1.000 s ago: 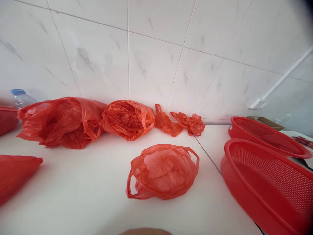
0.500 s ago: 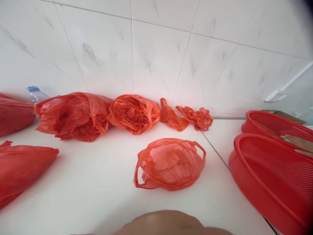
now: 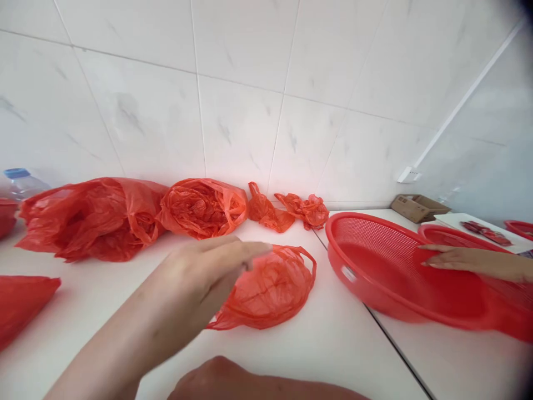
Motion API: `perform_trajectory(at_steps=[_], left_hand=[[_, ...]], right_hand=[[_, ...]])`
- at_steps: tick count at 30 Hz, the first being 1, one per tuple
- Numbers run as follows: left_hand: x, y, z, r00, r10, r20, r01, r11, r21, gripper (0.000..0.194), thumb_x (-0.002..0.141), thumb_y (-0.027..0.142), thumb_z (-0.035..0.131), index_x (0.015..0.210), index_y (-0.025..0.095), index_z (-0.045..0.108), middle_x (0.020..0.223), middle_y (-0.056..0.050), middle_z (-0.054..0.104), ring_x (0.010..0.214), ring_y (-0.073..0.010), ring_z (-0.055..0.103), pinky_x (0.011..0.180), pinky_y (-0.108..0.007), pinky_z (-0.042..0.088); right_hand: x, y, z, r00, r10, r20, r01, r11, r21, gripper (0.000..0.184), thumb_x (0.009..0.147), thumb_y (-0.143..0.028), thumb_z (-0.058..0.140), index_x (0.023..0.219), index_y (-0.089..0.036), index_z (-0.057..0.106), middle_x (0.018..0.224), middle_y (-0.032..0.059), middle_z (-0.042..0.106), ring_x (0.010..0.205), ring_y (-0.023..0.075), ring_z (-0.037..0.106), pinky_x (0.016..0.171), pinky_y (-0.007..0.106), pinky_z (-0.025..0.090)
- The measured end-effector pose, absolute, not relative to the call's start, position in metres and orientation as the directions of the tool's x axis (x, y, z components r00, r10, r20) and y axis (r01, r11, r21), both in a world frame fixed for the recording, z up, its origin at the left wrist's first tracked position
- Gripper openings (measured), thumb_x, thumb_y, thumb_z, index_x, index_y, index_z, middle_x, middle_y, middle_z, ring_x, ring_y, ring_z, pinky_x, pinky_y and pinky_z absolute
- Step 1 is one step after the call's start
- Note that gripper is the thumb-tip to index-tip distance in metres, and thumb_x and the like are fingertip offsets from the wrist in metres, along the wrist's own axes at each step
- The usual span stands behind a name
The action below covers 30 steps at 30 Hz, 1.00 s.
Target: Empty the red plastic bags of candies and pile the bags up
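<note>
An orange-red plastic bag [image 3: 275, 291] lies on the white table with its mouth spread and a loop handle at its right. My left hand [image 3: 208, 266] hangs over the bag's left part, slightly blurred, fingers stretched to the right; nothing shows in it. Low in the picture, my right hand [image 3: 216, 372] is near the front edge, back of the hand up, its fingers hidden. From the right, another person's hand [image 3: 466, 260] reaches over a red mesh basket [image 3: 375, 272], fingers extended at its inner side.
Bulging red bags [image 3: 100, 216] and a bundle of bags [image 3: 204, 208] stand against the tiled wall, with crumpled bags [image 3: 306, 210] beside them. A bottle [image 3: 25, 184] is at far left. A cardboard box [image 3: 418, 207] sits back right. A table seam [image 3: 400, 350] runs below the basket.
My left hand has come in from the lower left over the bag. The view has turned right, so things sit further left. The near basket has moved closer to the bag.
</note>
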<state>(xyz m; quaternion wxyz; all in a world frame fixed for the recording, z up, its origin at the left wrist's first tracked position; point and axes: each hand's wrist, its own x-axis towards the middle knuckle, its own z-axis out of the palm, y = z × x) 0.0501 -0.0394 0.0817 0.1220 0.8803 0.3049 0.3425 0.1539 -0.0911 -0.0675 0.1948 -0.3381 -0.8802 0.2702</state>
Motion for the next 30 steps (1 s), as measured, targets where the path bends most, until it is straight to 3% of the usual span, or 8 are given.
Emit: perform_trajectory(at_steps=[4,8,12,17,20,23,27,30], left_hand=[[0.062,-0.014,0.047,0.541,0.724,0.427,0.629,-0.686,0.366,0.031,0.085,0.025,0.047,0.112,0.032,0.062,0.106,-0.001,0.065,0.092,-0.0222,0.063,0.074,-0.033,0.053],[0.047,-0.011,-0.018,0.397,0.812,0.427,0.675,-0.574,0.464,0.038,0.082,0.033,0.055,0.12,0.036,0.057,0.132,-0.005,0.048,0.118,-0.0299,0.05,0.091,-0.046,0.049],[0.031,-0.019,-0.066,0.21,0.853,0.478,0.656,-0.485,0.578,0.043,0.08,0.037,0.057,0.123,0.034,0.054,0.139,-0.008,0.035,0.126,-0.0343,0.041,0.098,-0.056,0.042],[0.025,-0.018,-0.086,0.108,0.943,0.314,0.418,-0.329,0.847,0.056,0.081,0.044,0.056,0.133,0.034,0.04,0.14,-0.007,0.032,0.119,-0.0281,0.048,0.089,-0.045,0.053],[0.025,-0.015,-0.081,0.07,0.985,0.156,0.241,-0.168,0.956,0.073,0.077,0.049,0.06,0.138,0.029,0.027,0.132,-0.01,0.04,0.096,-0.0223,0.059,0.074,-0.038,0.058],[0.024,-0.016,-0.076,0.084,0.992,0.095,0.153,-0.107,0.983,0.079,0.077,0.05,0.061,0.14,0.027,0.021,0.111,-0.006,0.051,0.08,-0.0189,0.062,0.07,-0.037,0.057],[0.022,-0.019,-0.072,0.159,0.984,0.08,0.075,-0.093,0.993,0.073,0.079,0.049,0.06,0.138,0.024,0.024,0.084,0.001,0.058,0.076,-0.0191,0.062,0.075,-0.036,0.053],[0.021,-0.021,-0.07,0.19,0.981,0.043,0.062,-0.056,0.997,0.066,0.08,0.05,0.059,0.134,0.024,0.031,0.072,0.004,0.058,0.072,-0.018,0.061,0.073,-0.032,0.05]], right_hand=[[0.154,-0.083,-0.07,-0.683,0.719,0.128,0.512,0.597,-0.618,0.021,0.086,-0.027,0.05,0.1,-0.028,0.066,0.099,-0.0061,0.07,0.09,0.0116,0.065,0.074,0.019,0.047],[0.15,-0.081,-0.074,-0.664,0.742,0.093,0.545,0.565,-0.62,0.018,0.084,-0.023,0.05,0.089,-0.022,0.067,0.092,-0.0038,0.072,0.084,0.0096,0.065,0.072,0.014,0.045],[0.143,-0.08,-0.087,-0.69,0.688,0.227,0.563,0.706,-0.43,0.018,0.084,-0.029,0.051,0.077,-0.02,0.064,0.075,-0.0032,0.069,0.066,0.01,0.06,0.058,0.018,0.042],[0.142,-0.083,-0.093,-0.669,0.677,0.308,0.581,0.734,-0.351,0.011,0.082,-0.025,0.052,0.079,-0.019,0.062,0.074,-0.0047,0.067,0.064,0.0073,0.058,0.058,0.016,0.04],[0.148,-0.092,-0.086,-0.632,0.721,0.284,0.6,0.687,-0.411,0.012,0.084,-0.027,0.053,0.083,-0.02,0.062,0.076,-0.0045,0.068,0.069,0.0073,0.06,0.065,0.014,0.041],[0.165,-0.107,-0.076,-0.531,0.785,0.32,0.617,0.617,-0.489,0.027,0.081,-0.043,0.057,0.069,-0.019,0.061,0.064,-0.0034,0.063,0.056,0.0077,0.056,0.057,0.016,0.041],[0.202,-0.135,-0.064,-0.137,0.863,0.487,0.624,0.457,-0.634,0.031,0.083,-0.036,0.049,0.058,-0.019,0.056,0.052,-0.0021,0.054,0.044,0.0069,0.047,0.044,0.016,0.035],[0.238,-0.166,-0.054,0.08,0.87,0.486,0.714,0.29,-0.637,0.024,0.083,-0.029,0.048,0.062,-0.021,0.057,0.053,-0.0015,0.052,0.044,0.0087,0.048,0.041,0.017,0.036]])
